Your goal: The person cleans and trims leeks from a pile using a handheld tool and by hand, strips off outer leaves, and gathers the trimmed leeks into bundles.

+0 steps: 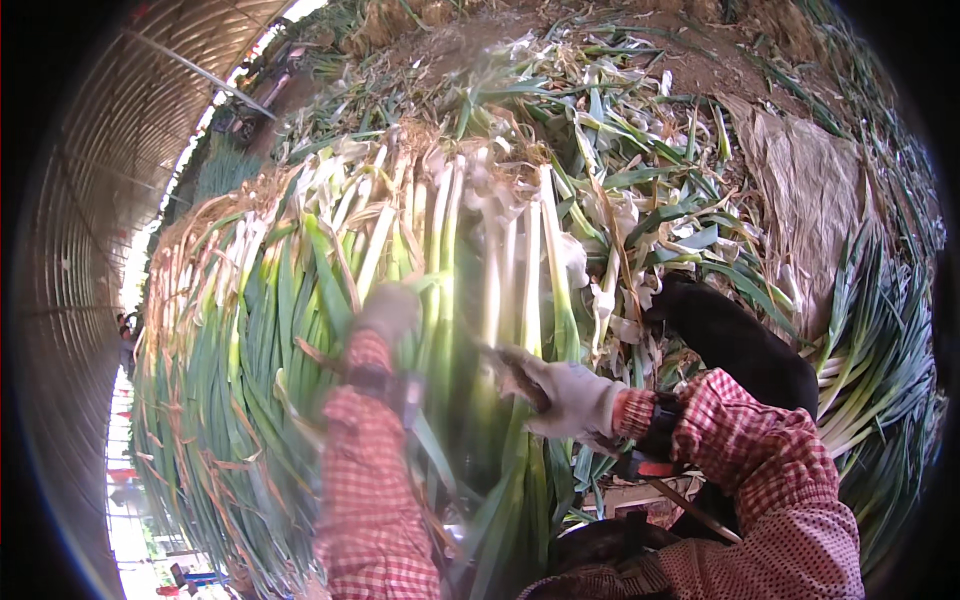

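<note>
Leek stalks (549, 270) look smooth, glossy; sleeves (765, 440), cloth; brown sheet (805, 190), matt, wrinkled.

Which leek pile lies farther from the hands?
The far-right pile, beside the brown sheet; the left pile has the left hand and right hand over it.

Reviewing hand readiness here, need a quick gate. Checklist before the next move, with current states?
1. Both hands in view: ok; left hand and right hand show over the long green-and-white stalks.
2. Right hand gloved: ok; pale glove.
3. Left grip: cannot tell; the hand is blurred.
4. Right grip: cannot tell; contact with the stalks is unclear.
5. Stalks aligned: ok; root ends mostly toward the far side.
6. Surroundings free of loose leaves: not ok; scattered leaves lie beyond the stalks.
</note>
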`<state>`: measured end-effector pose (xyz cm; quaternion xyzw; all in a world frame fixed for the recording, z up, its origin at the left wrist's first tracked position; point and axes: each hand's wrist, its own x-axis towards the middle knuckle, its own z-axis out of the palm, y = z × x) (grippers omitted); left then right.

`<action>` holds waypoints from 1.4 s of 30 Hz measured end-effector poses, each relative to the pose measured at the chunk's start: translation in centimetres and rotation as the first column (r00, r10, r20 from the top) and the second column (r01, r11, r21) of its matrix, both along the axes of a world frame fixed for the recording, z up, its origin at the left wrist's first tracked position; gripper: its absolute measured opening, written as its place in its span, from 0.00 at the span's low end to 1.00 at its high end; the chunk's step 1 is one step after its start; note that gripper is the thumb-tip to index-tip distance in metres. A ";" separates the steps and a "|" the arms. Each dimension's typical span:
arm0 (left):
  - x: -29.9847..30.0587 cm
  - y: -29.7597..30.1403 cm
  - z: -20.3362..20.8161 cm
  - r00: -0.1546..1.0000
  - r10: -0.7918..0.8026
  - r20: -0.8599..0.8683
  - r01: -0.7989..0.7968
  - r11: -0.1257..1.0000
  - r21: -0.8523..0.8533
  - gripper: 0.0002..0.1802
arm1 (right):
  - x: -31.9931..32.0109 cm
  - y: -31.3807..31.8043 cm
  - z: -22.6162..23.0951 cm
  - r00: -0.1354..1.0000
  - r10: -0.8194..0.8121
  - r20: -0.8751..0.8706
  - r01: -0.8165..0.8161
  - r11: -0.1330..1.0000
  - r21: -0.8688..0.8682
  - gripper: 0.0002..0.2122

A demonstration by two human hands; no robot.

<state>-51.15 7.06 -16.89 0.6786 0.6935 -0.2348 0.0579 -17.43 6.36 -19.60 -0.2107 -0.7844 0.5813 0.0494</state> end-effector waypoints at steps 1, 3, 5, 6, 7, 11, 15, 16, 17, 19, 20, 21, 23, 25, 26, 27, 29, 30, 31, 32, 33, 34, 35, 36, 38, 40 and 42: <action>0.1 1.3 1.6 0.939 0.250 0.237 -0.254 0.967 -0.014 0.07 | -0.7 0.6 -0.2 1.000 0.002 0.001 -0.002 1.000 0.004 0.45; 0.0 3.3 6.3 0.940 -0.296 -0.167 0.310 0.949 0.064 0.07 | -2.3 2.1 -0.1 0.996 -0.077 0.048 0.079 0.996 -0.045 0.44; 3.4 5.7 11.2 0.562 0.606 0.563 -0.813 0.531 0.240 0.12 | -3.5 3.8 0.0 0.990 -0.101 0.097 0.105 0.994 -0.038 0.43; 3.4 5.4 11.6 0.561 0.609 0.561 -0.815 0.526 0.245 0.12 | -4.6 4.3 0.3 0.985 -0.126 0.115 0.128 0.992 -0.006 0.43; 3.1 5.1 11.9 0.766 0.615 0.186 -0.585 0.547 0.599 0.17 | -5.8 5.0 0.4 0.979 -0.153 0.132 0.150 0.988 0.028 0.43; 6.4 3.6 7.3 0.921 0.369 0.129 -0.372 0.727 0.577 0.27 | -9.1 8.9 1.7 0.924 -0.220 0.313 0.238 0.971 -0.023 0.39; 9.9 0.1 0.4 0.823 0.555 0.123 -0.564 0.767 0.308 0.26 | -13.4 12.3 1.2 0.898 -0.407 0.169 0.382 0.910 0.163 0.35; 9.4 -1.4 -2.0 0.844 0.529 0.093 -0.520 0.762 0.386 0.31 | -14.0 13.0 2.4 0.872 -0.437 0.222 0.422 0.900 0.114 0.35; 9.9 -1.9 -3.5 0.845 0.525 0.096 -0.518 0.764 0.385 0.31 | -14.4 13.9 3.1 0.834 -0.472 0.286 0.473 0.878 0.072 0.35; 10.8 -2.3 -4.8 0.833 0.546 0.092 -0.521 0.716 0.466 0.35 | -15.0 14.5 1.7 0.797 -0.519 0.310 0.522 0.849 0.080 0.38; 10.5 -2.3 -4.7 0.808 0.580 0.102 -0.570 0.726 0.385 0.39 | -14.7 13.9 1.6 0.849 -0.472 0.237 0.463 0.881 0.093 0.40; 10.1 -2.3 -4.3 0.806 0.582 0.103 -0.572 0.723 0.388 0.39 | -14.0 13.2 1.5 0.893 -0.419 0.162 0.406 0.907 0.111 0.42; 8.7 -1.7 -2.1 0.828 0.554 0.081 -0.559 0.826 0.065 0.42 | -11.9 10.5 -1.3 0.936 -0.349 -0.049 0.353 0.928 0.120 0.44; 7.5 -1.5 1.4 0.567 0.754 0.333 -0.788 0.614 -0.049 0.40 | -7.7 6.6 0.2 0.966 -0.257 -0.036 0.254 0.965 -0.070 0.44; 7.4 -2.0 2.0 0.535 0.695 0.479 -0.781 0.623 -0.032 0.38 | -5.0 5.4 0.8 0.983 -0.183 0.025 0.184 0.963 -0.196 0.44; 7.7 -2.7 2.6 0.496 0.613 0.614 -0.771 0.637 -0.014 0.36 | -2.5 3.9 0.2 0.981 -0.165 -0.105 0.157 0.984 -0.080 0.44; 7.6 -4.2 2.6 0.592 0.577 0.563 -0.724 0.688 0.055 0.38 | 0.9 1.8 1.6 0.971 -0.087 -0.223 0.105 0.992 0.069 0.46; 8.9 -4.6 2.9 0.608 0.620 0.496 -0.715 0.699 0.002 0.40 | 1.0 2.1 1.9 0.972 -0.168 -0.162 0.164 0.986 -0.036 0.46; 10.6 -5.0 3.5 0.622 0.659 0.424 -0.711 0.702 -0.047 0.42 | 1.0 2.7 2.6 0.967 -0.234 -0.097 0.220 0.966 -0.137 0.46; 12.1 -5.0 3.6 0.638 0.699 0.324 -0.708 0.697 -0.110 0.42 | 0.6 3.9 3.3 0.963 -0.259 0.072 0.268 0.947 -0.175 0.44; 13.3 -5.3 3.0 0.624 0.723 0.296 -0.712 0.682 -0.164 0.40 | 0.5 4.0 2.5 0.945 -0.321 -0.069 0.312 0.943 -0.120 0.44; 14.1 -6.1 2.4 0.664 0.681 0.309 -0.683 0.721 -0.120 0.37 | -0.2 3.7 2.6 0.973 -0.214 -0.081 0.213 0.977 -0.025 0.44; 14.5 -6.9 0.9 0.708 0.626 0.328 -0.638 0.765 -0.084 0.35 | -0.4 3.6 2.7 0.990 -0.120 -0.069 0.125 0.989 0.074 0.44; 13.4 -8.8 -1.6 0.697 0.641 0.322 -0.653 0.752 -0.084 0.35 | -0.9 2.7 5.5 1.000 0.005 -0.010 -0.005 0.998 0.061 0.45; 12.2 -11.2 -3.9 0.809 0.188 0.557 -0.378 0.892 0.248 0.28 | -2.9 2.0 4.9 0.998 -0.013 -0.057 0.019 0.995 0.094 0.45; 11.4 -9.0 -1.0 0.755 0.352 0.553 -0.488 0.865 0.115 0.25 | -4.4 3.6 4.7 0.990 -0.134 0.052 0.135 0.991 -0.016 0.43; 9.3 -7.3 2.0 0.759 0.432 0.487 -0.585 0.780 0.221 0.19 | -6.5 3.7 3.8 0.986 -0.144 -0.079 0.143 0.989 -0.020 0.43</action>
